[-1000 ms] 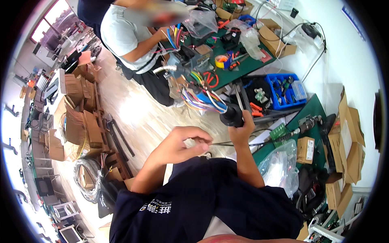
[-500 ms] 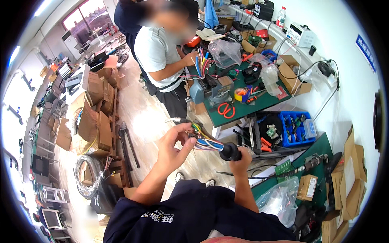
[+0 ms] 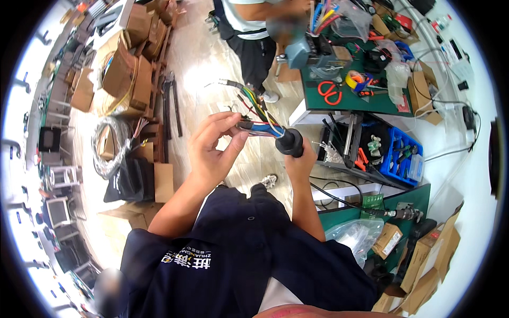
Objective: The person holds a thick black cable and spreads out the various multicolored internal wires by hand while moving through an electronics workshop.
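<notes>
A thick black cable end [image 3: 290,143] with a ribbed collar is wrapped by the fingers of my right hand [image 3: 301,161]. Out of it fans a bundle of coloured wires [image 3: 263,127], blue, white, red, yellow and green among them, pointing to the left. My left hand [image 3: 214,146] has its thumb and fingertips closed on the ends of the blue and red wires. Other wires of the bundle stick up beyond that grip, one with a grey sleeve [image 3: 231,84]. What lies exactly between the left fingertips is too small to make out.
At the far right a green-topped workbench [image 3: 318,103] holds red-handled scissors [image 3: 330,93], tape [image 3: 356,80] and a vise [image 3: 305,53]. Below it is a blue parts bin [image 3: 395,159]. A co-worker [image 3: 246,47] stands ahead. Cardboard boxes [image 3: 119,74] and a coiled cable [image 3: 106,148] are at the left.
The view has tilted down, so the bench and co-worker sit higher. My right hand still holds the cable end; my left fingers stay at the wires, which are spread more upward.
</notes>
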Tool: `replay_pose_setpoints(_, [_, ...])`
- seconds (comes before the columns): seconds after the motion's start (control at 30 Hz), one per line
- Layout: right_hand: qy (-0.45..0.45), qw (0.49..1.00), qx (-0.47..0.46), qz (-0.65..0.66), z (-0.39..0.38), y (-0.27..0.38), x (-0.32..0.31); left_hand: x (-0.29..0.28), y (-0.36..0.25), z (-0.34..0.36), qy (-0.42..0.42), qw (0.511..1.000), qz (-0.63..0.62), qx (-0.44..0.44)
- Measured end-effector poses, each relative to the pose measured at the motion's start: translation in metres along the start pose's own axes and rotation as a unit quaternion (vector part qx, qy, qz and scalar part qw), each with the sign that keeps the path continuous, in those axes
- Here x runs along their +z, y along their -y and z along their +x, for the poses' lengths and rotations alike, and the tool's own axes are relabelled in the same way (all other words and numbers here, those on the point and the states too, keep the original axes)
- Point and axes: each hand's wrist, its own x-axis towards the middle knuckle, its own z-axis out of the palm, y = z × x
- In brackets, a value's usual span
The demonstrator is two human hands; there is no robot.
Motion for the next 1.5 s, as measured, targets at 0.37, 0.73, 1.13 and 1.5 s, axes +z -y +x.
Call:
replay_pose_setpoints(0.37, [0.198,0.977,-0.077,0.033,-0.051,0.122,0.156,-0.200,0.007,-0.079,-0.155,0.961,0.220,0.058])
replay_pose_setpoints(0.73, [0.583,0.710,0.259,0.297,-0.210,0.261,0.349,-0.429,0.013,-0.250,-0.183,0.928,0.250,-0.208])
replay_pose_setpoints(1.13, [0.802,0.198,0.462,0.323,-0.300,0.363,0.464,-0.435,0.075,-0.440,-0.289,0.756,0.231,-0.540])
replay_pose_setpoints(1.5, [0.871,-0.104,0.459,0.139,-0.403,0.410,0.493,-0.210,0.044,-0.595,-0.585,0.344,0.091,-0.728])
